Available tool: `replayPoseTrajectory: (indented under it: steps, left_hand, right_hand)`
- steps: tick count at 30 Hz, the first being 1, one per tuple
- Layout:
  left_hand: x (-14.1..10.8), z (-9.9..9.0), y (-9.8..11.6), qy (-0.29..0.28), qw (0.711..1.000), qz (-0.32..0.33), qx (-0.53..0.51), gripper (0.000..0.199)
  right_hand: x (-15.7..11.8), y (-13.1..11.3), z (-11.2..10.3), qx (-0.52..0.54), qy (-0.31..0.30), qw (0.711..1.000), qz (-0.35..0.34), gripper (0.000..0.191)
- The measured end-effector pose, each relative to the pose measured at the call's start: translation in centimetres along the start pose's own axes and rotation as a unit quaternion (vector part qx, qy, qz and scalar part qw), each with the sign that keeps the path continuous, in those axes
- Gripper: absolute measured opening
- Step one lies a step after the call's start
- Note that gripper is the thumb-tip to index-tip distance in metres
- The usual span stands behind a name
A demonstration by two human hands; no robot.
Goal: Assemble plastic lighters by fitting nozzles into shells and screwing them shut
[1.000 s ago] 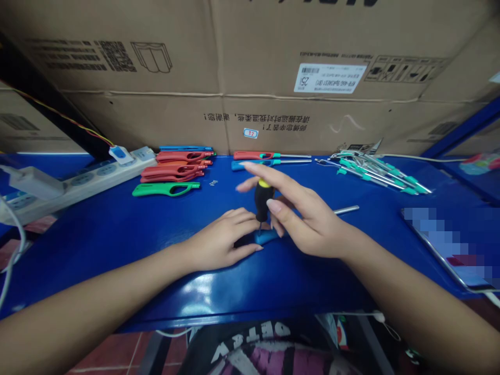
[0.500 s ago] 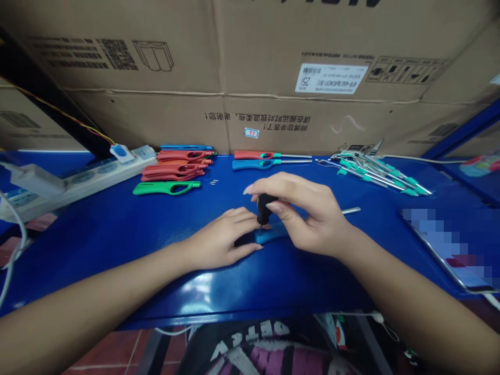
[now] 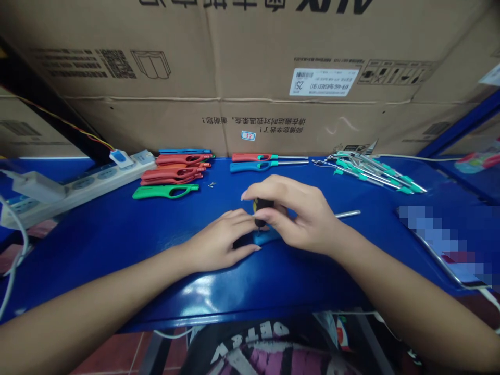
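My right hand (image 3: 299, 213) is closed around the black handle of a short screwdriver (image 3: 263, 208), which stands nearly upright. Its tip meets the end of a blue lighter (image 3: 265, 238) lying on the table. The lighter's metal tube (image 3: 347, 214) sticks out beyond my right hand, and its middle is hidden under that hand. My left hand (image 3: 221, 239) lies on the table with fingers and thumb around the lighter's handle end, holding it down. A few tiny screws (image 3: 212, 184) lie further back.
Behind stand a stack of red, orange, blue and green lighter shells (image 3: 172, 176), two finished-looking lighters (image 3: 269, 161), and a pile of metal tubes with teal parts (image 3: 371, 169). A power strip (image 3: 105, 177) runs along the left; a phone (image 3: 441, 250) lies right. Cardboard (image 3: 253, 114) walls the back.
The screwdriver remains on the lighter's end while my right fingers have shifted slightly around its handle. My left hand stays put. The whole view has moved a little.
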State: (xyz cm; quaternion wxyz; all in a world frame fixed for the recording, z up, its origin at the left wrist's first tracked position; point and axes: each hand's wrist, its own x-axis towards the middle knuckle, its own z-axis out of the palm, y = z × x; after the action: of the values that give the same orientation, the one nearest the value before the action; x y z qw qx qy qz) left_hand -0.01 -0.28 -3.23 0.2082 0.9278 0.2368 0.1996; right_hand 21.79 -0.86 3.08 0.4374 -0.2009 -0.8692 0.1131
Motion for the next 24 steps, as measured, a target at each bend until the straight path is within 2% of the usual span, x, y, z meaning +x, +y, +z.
replayPoseTrajectory:
  steps: [3, 7, 9, 11, 13, 18, 21, 24]
  left_hand:
    - [0.1, -0.1, 0.1, -0.002, 1.000, 0.008, -0.005, 0.031]
    - [0.3, -0.3, 0.3, -0.005, 1.000, 0.002, -0.008, 0.032]
    - [0.2, -0.2, 0.3, -0.001, 1.000, -0.003, 0.000, 0.030]
    - [0.1, -0.2, 0.3, 0.007, 1.000, -0.008, 0.009, 0.028]
    - [0.0, -0.1, 0.3, 0.013, 1.000, -0.007, 0.014, 0.028]
    - [0.1, 0.0, 0.3, 0.012, 1.000, -0.004, 0.006, 0.032]
    - [0.2, 0.0, 0.5, 0.006, 0.999, -0.032, -0.006, 0.028]
    - [0.3, -0.2, 0.9, 0.000, 0.999, -0.035, -0.005, 0.026]
  right_hand:
    - [-0.1, 0.3, 0.1, -0.069, 0.035, 0.997, -0.014, 0.019]
    - [-0.1, 0.2, 0.1, 0.033, -0.024, 0.999, 0.014, 0.037]
    - [-0.1, 0.1, 0.2, 0.055, -0.024, 0.998, 0.020, 0.031]
    - [-0.1, 0.1, 0.4, 0.010, 0.009, 1.000, 0.000, 0.022]
    - [-0.2, 0.1, 0.5, -0.029, 0.032, 0.999, -0.017, 0.023]
    - [-0.1, -0.3, 0.9, 0.078, -0.041, 0.996, 0.013, 0.035]
    - [-0.1, -0.4, 1.2, -0.009, 0.004, 1.000, -0.008, 0.021]
    - [-0.1, -0.3, 1.2, -0.054, 0.043, 0.997, -0.021, 0.020]
